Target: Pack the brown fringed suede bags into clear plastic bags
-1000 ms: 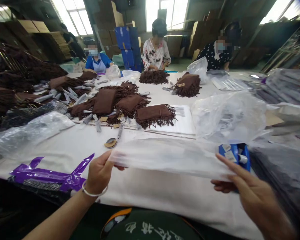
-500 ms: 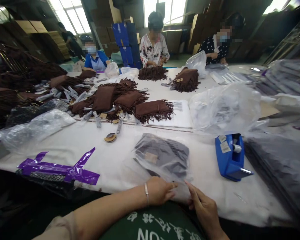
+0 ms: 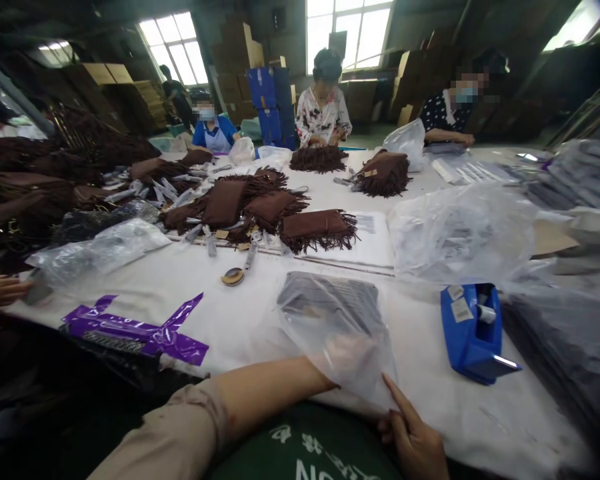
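A clear plastic bag (image 3: 337, 330) lies on the white table (image 3: 240, 313) in front of me, with a dark folded fringed cloth (image 3: 330, 300) inside its far half. My left hand (image 3: 347, 357) is pushed inside the bag's near end and shows through the plastic, its fingers blurred. My right hand (image 3: 413, 437) is at the table's near edge, its forefinger stretched up against the bag's open corner and the other fingers curled under.
A blue tape dispenser (image 3: 475, 330) stands to the right. Purple tape strips (image 3: 135, 330) lie on the left. Brown fringed cloths (image 3: 260, 210) and plastic bags (image 3: 460, 233) cover the far table. Three people work at the far side; another person's hand (image 3: 0, 290) rests at the left edge.
A second ago both hands held the bag stretched in the air. It then came down onto the table, and my left hand has since slid inside it.
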`<state>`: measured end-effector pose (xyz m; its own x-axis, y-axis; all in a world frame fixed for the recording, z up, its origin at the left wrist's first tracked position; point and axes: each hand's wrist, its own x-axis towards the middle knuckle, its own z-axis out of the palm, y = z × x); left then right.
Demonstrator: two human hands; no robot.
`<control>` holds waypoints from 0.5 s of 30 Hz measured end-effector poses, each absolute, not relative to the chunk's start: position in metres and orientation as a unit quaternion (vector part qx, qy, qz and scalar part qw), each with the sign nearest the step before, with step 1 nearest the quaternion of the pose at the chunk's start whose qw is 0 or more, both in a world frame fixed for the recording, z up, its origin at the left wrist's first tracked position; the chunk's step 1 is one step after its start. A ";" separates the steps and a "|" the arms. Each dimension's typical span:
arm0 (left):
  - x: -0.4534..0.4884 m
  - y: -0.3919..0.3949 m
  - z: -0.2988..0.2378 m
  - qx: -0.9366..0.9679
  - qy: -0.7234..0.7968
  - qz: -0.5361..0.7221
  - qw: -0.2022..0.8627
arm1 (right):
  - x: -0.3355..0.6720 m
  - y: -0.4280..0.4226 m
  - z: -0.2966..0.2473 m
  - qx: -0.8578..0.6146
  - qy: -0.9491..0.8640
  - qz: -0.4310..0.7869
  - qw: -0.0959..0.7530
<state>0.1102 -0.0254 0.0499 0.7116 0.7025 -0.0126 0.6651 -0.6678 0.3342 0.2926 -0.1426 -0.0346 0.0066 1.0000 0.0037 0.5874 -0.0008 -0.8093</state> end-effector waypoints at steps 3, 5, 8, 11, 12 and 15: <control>0.063 -0.063 0.081 0.971 0.165 0.078 0.154 | 0.310 -0.146 -0.037 -0.660 -0.639 0.271 0.288; 0.029 -0.078 0.102 0.978 0.122 0.106 0.134 | 0.316 -0.143 -0.037 -0.659 -0.659 0.176 0.316; -0.013 -0.077 0.115 0.949 0.280 0.141 0.016 | 0.315 -0.130 -0.032 -0.601 -0.713 0.067 0.356; -0.043 -0.069 0.094 0.912 0.384 0.139 -0.034 | 0.315 -0.111 -0.026 -0.504 -0.797 0.062 0.327; -0.052 -0.068 0.082 0.910 0.386 0.148 -0.035 | 0.316 -0.106 -0.025 -0.465 -0.826 0.071 0.310; -0.072 -0.070 0.045 0.922 0.354 0.154 -0.019 | 0.324 -0.092 -0.028 -0.375 -0.885 0.125 0.248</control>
<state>-0.0718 -0.0703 0.0450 0.7022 0.6471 0.2970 0.6588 -0.7487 0.0735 0.3245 -0.0921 -0.0276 -0.5965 0.7249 0.3446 0.6005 0.6879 -0.4077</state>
